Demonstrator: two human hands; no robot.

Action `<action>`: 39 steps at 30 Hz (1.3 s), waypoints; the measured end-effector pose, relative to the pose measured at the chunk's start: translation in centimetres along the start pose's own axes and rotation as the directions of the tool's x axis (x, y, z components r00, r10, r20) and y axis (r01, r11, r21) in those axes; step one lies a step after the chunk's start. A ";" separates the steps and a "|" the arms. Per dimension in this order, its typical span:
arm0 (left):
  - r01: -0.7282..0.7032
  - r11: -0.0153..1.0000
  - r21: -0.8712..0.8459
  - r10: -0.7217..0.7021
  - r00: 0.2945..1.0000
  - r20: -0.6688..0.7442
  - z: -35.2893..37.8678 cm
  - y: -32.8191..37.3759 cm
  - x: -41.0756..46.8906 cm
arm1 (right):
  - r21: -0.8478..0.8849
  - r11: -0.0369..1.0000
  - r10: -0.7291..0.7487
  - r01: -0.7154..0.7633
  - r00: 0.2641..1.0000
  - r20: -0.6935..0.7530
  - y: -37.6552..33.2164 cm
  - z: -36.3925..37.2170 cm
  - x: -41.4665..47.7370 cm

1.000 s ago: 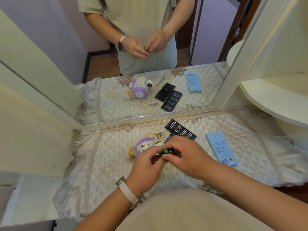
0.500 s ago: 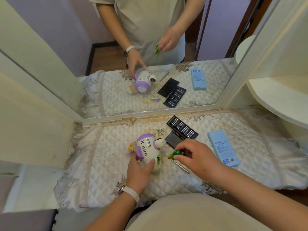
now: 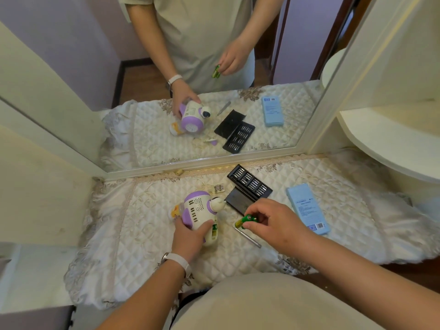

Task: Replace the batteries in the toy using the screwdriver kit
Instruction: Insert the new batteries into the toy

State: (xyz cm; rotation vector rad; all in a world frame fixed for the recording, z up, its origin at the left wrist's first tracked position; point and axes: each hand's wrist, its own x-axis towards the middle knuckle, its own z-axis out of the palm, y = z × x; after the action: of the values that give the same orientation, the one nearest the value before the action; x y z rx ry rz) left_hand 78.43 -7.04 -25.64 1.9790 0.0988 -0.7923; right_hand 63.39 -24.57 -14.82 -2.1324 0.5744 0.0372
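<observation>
We see a toy (image 3: 197,211) of smooth, glossy white and purple plastic on a quilted cream cloth (image 3: 142,234) with a satin sheen. The green batteries (image 3: 246,219) have a shiny wrap, the thin screwdriver (image 3: 250,239) is bare metal, and the bit tray (image 3: 250,184) seems to be matt black plastic.

Left grip (image 3: 190,238): forearm enters from lower left, palm down, thumb and fingers curled round the toy (image 3: 200,210). Right grip (image 3: 276,226): forearm enters from lower right, fingertips pinching green batteries (image 3: 246,219), knuckles up.
</observation>
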 end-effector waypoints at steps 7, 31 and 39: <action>0.072 0.944 -0.322 -0.013 0.983 0.182 -1.2 3.0 -1.8 | 0.022 0.999 -0.041 0.042 0.998 -0.056 -1.8 0.2 0.4; -0.184 0.841 -0.509 0.400 0.845 0.355 -3.2 12.5 -6.2 | -0.299 0.877 -0.396 0.377 0.918 -0.005 -11.6 -4.4 2.6; -0.085 0.823 -0.562 0.328 0.879 0.347 -3.2 11.8 -4.4 | -0.184 0.918 -0.362 0.352 0.932 -0.024 -10.8 -3.5 4.0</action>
State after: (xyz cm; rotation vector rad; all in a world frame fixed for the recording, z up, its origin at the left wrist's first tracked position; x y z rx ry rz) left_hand 81.03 -9.57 -13.17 1.2262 -0.1523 -0.9192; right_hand 70.78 -23.63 -5.39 -2.3895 0.2111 -0.1842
